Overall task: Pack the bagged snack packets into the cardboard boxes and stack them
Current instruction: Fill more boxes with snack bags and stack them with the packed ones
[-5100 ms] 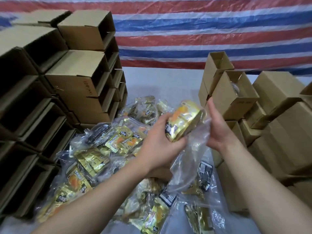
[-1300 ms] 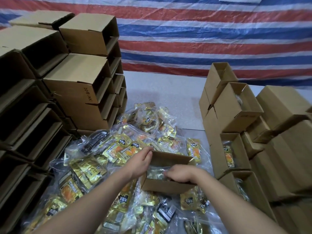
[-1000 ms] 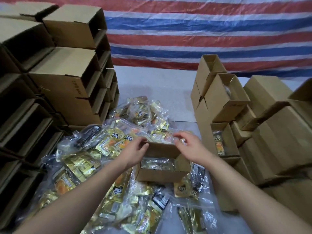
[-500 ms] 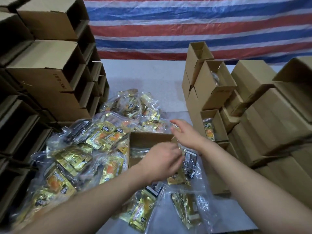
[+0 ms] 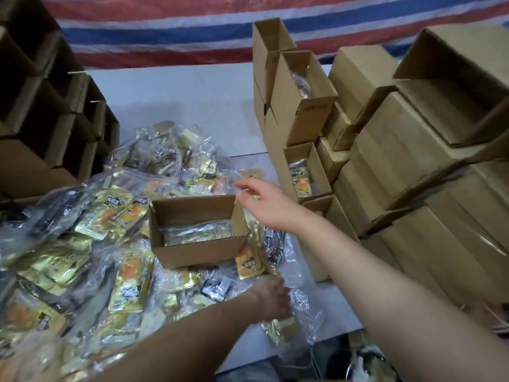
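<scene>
A small open cardboard box [image 5: 198, 250] sits on the pile of bagged snack packets [image 5: 104, 216], with one clear bag of gold packets [image 5: 197, 232] lying inside it. My right hand [image 5: 265, 205] hovers at the box's far right corner, fingers loosely extended, fingertips by the corner flap. My left hand [image 5: 271, 300] reaches down in front of the box and grips a clear bagged snack packet [image 5: 289, 326] lying near the table's front edge. Another gold packet [image 5: 249, 260] leans against the box's right side.
Empty open boxes [image 5: 52, 111] are stacked on their sides at the left. At the right stand stacks of packed boxes [image 5: 300, 172], some showing packets in their open ends, and closed boxes [image 5: 413, 166]. A striped tarp [image 5: 165, 31] hangs behind the white table [image 5: 192, 106].
My left hand has dropped from over the box to the bag near the table's front edge. My right hand stays at the box's far right corner. The view has tilted down and right.
</scene>
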Motion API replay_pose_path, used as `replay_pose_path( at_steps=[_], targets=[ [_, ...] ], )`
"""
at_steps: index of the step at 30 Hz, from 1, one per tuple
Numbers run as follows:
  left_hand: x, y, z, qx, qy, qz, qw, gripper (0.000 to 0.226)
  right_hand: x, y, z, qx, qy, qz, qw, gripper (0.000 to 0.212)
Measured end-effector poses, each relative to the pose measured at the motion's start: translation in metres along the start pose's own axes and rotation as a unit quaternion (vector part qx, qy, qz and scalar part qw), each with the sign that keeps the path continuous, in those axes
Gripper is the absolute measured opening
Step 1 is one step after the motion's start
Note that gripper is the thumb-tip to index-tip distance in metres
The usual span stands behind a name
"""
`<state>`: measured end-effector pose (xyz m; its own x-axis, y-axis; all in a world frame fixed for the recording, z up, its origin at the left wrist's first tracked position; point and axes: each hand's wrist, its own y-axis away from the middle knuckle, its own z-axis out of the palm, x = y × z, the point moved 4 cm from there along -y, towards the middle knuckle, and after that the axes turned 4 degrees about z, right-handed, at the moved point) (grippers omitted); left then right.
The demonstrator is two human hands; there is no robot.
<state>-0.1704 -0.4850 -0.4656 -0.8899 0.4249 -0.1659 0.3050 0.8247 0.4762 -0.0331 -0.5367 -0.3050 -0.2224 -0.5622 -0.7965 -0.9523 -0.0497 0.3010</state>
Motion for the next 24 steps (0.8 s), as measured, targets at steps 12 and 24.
replay_pose_path(
  at_steps=[12, 24],
  targets=[
    [-0.002, -0.003, 0.021, -0.076, 0.072, -0.052, 0.993, 0.033, 0.004, -0.007, 0.007, -0.023, 0.008, 0.007, 1.000, 0.034],
    [-0.046, 0.109, -0.045, 0.254, 0.612, -0.382, 0.645, 0.044, -0.044, -0.018, -0.037, 0.022, -0.050, -0.023, 0.998, 0.018]
  ],
)
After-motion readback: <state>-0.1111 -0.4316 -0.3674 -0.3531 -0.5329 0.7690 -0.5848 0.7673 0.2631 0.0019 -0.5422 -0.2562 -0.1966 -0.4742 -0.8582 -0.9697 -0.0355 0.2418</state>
